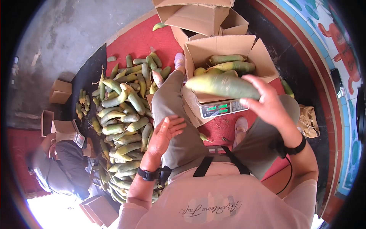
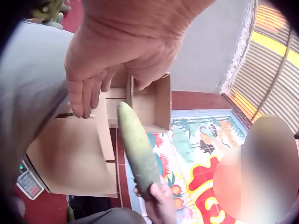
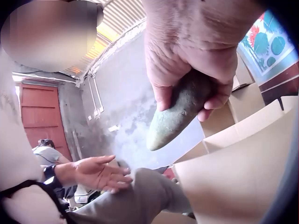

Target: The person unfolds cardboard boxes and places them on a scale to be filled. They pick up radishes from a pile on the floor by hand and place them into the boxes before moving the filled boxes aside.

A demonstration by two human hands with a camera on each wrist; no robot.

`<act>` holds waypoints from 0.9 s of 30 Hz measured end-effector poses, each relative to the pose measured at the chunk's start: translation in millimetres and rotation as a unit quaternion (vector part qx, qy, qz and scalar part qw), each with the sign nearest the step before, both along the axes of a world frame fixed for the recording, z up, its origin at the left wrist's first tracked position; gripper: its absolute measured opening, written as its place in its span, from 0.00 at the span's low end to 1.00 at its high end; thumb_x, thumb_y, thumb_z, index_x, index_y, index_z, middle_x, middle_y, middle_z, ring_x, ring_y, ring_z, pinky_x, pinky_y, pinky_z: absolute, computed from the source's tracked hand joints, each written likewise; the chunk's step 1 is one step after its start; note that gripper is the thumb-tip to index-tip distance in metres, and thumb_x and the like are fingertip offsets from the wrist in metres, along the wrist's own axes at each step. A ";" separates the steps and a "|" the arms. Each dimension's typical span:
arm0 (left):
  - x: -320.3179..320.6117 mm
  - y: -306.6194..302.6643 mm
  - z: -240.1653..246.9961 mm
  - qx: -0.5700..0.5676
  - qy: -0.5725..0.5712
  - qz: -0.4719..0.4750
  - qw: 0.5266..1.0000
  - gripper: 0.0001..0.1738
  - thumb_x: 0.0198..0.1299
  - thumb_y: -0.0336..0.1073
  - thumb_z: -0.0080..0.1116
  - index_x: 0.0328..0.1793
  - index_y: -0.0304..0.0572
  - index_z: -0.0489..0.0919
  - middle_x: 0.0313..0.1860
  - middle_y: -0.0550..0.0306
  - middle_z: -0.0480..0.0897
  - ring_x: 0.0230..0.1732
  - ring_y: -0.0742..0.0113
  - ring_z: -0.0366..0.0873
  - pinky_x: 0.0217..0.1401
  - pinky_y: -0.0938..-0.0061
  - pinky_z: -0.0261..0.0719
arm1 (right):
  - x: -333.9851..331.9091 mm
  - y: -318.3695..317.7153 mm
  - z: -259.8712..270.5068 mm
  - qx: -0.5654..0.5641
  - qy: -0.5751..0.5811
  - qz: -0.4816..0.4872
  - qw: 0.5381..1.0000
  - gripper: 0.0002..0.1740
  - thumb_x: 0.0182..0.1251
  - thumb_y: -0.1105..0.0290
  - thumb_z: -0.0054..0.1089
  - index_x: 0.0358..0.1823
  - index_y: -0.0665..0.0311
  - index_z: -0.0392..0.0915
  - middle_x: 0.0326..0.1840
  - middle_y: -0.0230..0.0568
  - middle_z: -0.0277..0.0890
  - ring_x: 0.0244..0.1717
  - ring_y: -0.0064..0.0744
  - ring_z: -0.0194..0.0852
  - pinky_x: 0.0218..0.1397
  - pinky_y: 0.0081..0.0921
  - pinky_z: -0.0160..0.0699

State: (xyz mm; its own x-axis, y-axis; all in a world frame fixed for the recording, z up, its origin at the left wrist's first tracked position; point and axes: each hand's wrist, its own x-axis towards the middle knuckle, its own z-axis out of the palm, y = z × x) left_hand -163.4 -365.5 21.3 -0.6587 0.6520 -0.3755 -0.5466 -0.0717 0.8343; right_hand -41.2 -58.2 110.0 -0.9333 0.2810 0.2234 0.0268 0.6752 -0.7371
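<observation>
My right hand (image 1: 270,102) grips a long green radish (image 1: 221,85) by its darker end, thumb on one side and fingers on the other. The pale tip points left in the head view, and the radish is held up over the near side of an open cardboard box (image 1: 263,65). Several more radishes (image 1: 234,66) lie inside that box. Under it is a digital scale (image 1: 220,110) with lit green figures. My left hand (image 1: 167,131) is held in the air above my left leg, palm turned inward, fingers extended and holding nothing.
A large pile of green radishes (image 1: 126,141) covers the floor at my left. More cardboard boxes (image 1: 198,17) stand beyond the scale. Another person (image 1: 63,168) bends over boxes at the far left. A cloth bag (image 1: 308,121) lies on the right.
</observation>
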 end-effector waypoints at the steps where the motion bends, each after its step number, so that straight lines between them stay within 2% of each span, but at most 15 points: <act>1: -0.4 -0.9 -7.3 -0.003 -0.026 -0.019 0.999 0.30 0.69 0.51 0.39 0.62 0.28 0.63 0.58 0.39 0.72 0.56 0.52 0.74 0.57 0.64 0.72 | -6.2 11.6 -0.5 -0.020 -0.014 -0.027 0.999 0.30 0.51 0.67 0.66 0.57 0.66 0.68 0.49 0.52 0.73 0.52 0.44 0.73 0.55 0.33 0.70; 2: 0.5 -0.2 -9.8 -0.006 -0.031 -0.018 0.999 0.30 0.69 0.52 0.39 0.62 0.28 0.64 0.55 0.39 0.74 0.55 0.53 0.75 0.56 0.65 0.74 | -14.6 23.4 1.0 -0.014 -0.018 -0.035 0.999 0.29 0.53 0.67 0.65 0.57 0.67 0.68 0.48 0.52 0.74 0.51 0.43 0.74 0.55 0.31 0.69; 5: -5.6 -3.6 -17.3 0.015 -0.054 -0.020 0.998 0.30 0.69 0.51 0.39 0.62 0.30 0.63 0.51 0.40 0.77 0.52 0.54 0.77 0.52 0.66 0.76 | -41.8 55.2 -7.1 0.085 -0.047 -0.080 0.992 0.28 0.53 0.63 0.64 0.55 0.67 0.69 0.48 0.54 0.74 0.49 0.49 0.74 0.53 0.34 0.70; 11: -7.4 1.3 -16.2 0.001 -0.046 -0.015 0.999 0.27 0.70 0.49 0.38 0.63 0.32 0.63 0.47 0.41 0.79 0.49 0.53 0.79 0.49 0.68 0.78 | -102.7 74.9 -39.1 0.196 -0.133 -0.085 0.968 0.30 0.54 0.56 0.60 0.55 0.65 0.69 0.47 0.56 0.74 0.49 0.50 0.73 0.52 0.37 0.70; 15: -7.7 0.0 -16.5 0.008 -0.051 -0.016 0.999 0.27 0.70 0.49 0.38 0.62 0.31 0.63 0.47 0.40 0.78 0.49 0.53 0.79 0.49 0.68 0.78 | -138.1 66.3 -70.4 0.204 -0.143 -0.073 0.966 0.29 0.56 0.56 0.59 0.56 0.64 0.68 0.50 0.54 0.74 0.52 0.49 0.71 0.55 0.38 0.69; 17: -7.5 -0.7 -17.1 0.012 -0.052 -0.015 0.998 0.27 0.70 0.49 0.38 0.62 0.31 0.63 0.47 0.40 0.79 0.49 0.53 0.79 0.49 0.68 0.78 | -150.6 53.6 -73.1 0.202 -0.186 -0.073 0.959 0.29 0.57 0.56 0.59 0.56 0.64 0.68 0.51 0.54 0.73 0.54 0.49 0.70 0.58 0.38 0.68; 20: -7.3 -0.9 -16.8 0.003 -0.049 -0.014 0.999 0.27 0.70 0.49 0.37 0.62 0.32 0.64 0.47 0.41 0.79 0.49 0.54 0.79 0.49 0.69 0.78 | -160.5 44.1 -88.7 0.207 -0.184 -0.044 0.960 0.23 0.59 0.61 0.57 0.54 0.64 0.69 0.50 0.53 0.73 0.54 0.50 0.69 0.58 0.39 0.67; 23: -7.4 -1.5 -18.6 0.007 -0.045 -0.015 0.999 0.26 0.70 0.49 0.38 0.61 0.32 0.65 0.47 0.41 0.79 0.49 0.54 0.79 0.49 0.69 0.78 | -156.9 43.1 -87.9 0.254 -0.197 0.000 0.947 0.21 0.59 0.63 0.56 0.53 0.64 0.71 0.49 0.53 0.73 0.53 0.49 0.70 0.58 0.39 0.68; 27: -8.0 -0.3 -18.8 0.005 -0.041 -0.021 0.999 0.26 0.70 0.49 0.38 0.61 0.32 0.65 0.47 0.42 0.79 0.49 0.54 0.79 0.49 0.69 0.78 | -136.4 46.5 -62.6 0.232 -0.196 -0.013 0.953 0.16 0.59 0.65 0.56 0.48 0.64 0.75 0.46 0.50 0.74 0.49 0.46 0.73 0.54 0.39 0.70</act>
State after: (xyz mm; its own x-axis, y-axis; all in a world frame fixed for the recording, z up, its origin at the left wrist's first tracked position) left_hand -171.4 -365.8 2.4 -0.5979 0.6823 -0.4208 -0.6164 -0.0557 0.7855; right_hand -177.6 -11.7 47.4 -0.9647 0.2609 -0.0354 0.2598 0.9214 -0.2891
